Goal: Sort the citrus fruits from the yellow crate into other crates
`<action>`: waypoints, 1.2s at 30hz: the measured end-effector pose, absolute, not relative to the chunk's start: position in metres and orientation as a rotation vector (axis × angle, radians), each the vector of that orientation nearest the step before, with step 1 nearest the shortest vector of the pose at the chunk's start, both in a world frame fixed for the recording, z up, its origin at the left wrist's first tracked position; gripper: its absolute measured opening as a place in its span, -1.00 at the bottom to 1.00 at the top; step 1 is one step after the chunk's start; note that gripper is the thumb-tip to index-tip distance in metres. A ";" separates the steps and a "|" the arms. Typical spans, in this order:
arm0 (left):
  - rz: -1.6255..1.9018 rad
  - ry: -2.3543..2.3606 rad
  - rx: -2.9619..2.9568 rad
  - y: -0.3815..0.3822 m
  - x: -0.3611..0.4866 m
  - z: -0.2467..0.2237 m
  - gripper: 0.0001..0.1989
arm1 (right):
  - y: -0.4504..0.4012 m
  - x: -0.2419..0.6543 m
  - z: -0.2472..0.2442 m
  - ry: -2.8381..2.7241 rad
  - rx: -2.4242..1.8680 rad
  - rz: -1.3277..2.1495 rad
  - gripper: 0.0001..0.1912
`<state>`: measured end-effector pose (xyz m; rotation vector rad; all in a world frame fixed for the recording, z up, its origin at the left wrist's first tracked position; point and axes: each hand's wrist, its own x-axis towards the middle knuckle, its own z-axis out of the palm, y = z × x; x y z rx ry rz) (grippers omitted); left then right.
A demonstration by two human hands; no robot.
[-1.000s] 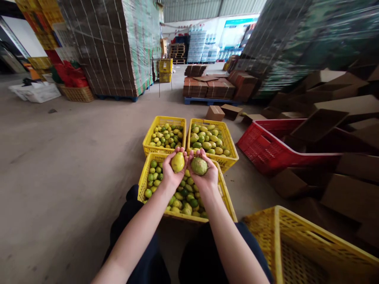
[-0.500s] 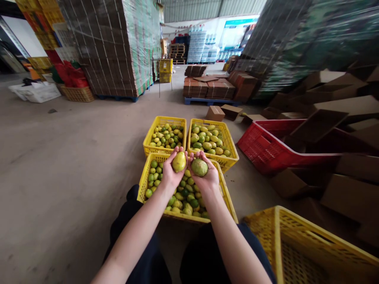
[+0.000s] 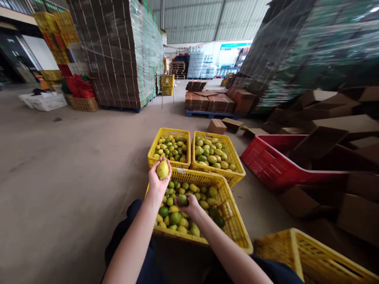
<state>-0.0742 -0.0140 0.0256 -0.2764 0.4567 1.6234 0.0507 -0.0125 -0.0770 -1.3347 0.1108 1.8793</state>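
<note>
A large yellow crate (image 3: 204, 177) stands nearest the person, loaded with green and yellow fruit (image 3: 174, 217) piled too deep to count; taking it as the clock's centre, a yellow crate of smaller-looking fruit (image 3: 154, 144) stands just beyond at eleven o'clock, and another, with mostly yellow-green fruit (image 3: 237, 161), at one. A red crate (image 3: 260, 163) with cardboard (image 3: 319, 144) slanting across it lies at two o'clock, and one more yellow crate (image 3: 278, 244), cut off by the picture edge, at four. That makes five crates close by, four yellow and one red, three of them showing fruit, and two fruits in two hands, one each. The left hand (image 3: 159, 173), palm up at ten o'clock, cups a yellow fruit (image 3: 162, 169) with its fingers curled round it; the right hand (image 3: 189, 205), near the clock's centre over the pile, grips a dark green fruit (image 3: 182, 200) between thumb and fingers
</note>
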 end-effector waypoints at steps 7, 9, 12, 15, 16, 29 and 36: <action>1.666 0.493 -0.282 -0.017 -0.101 0.025 -0.85 | 0.105 0.032 -0.003 -0.203 -1.289 1.729 -0.77; 1.666 0.494 -0.284 -0.017 -0.103 0.025 -0.85 | 0.095 0.037 -0.003 -0.274 -1.305 1.787 -0.81; 1.670 0.484 -0.276 -0.017 -0.101 0.025 -0.85 | 0.053 0.056 -0.018 -0.362 -1.289 1.914 -0.81; 1.670 0.504 -0.250 -0.019 -0.096 0.026 -0.85 | 0.016 0.078 -0.034 -0.352 -1.334 1.948 -0.80; 1.667 0.518 -0.240 -0.020 -0.094 0.025 -0.85 | 0.008 0.083 -0.037 -0.334 -1.350 1.941 -0.80; 1.388 0.953 0.013 -0.038 -0.050 -0.032 -0.85 | -0.047 0.090 0.024 -0.305 -0.765 2.027 -0.84; 1.065 1.199 0.095 -0.063 -0.007 -0.090 -0.81 | -0.060 0.098 0.029 -0.153 -0.682 2.017 -0.87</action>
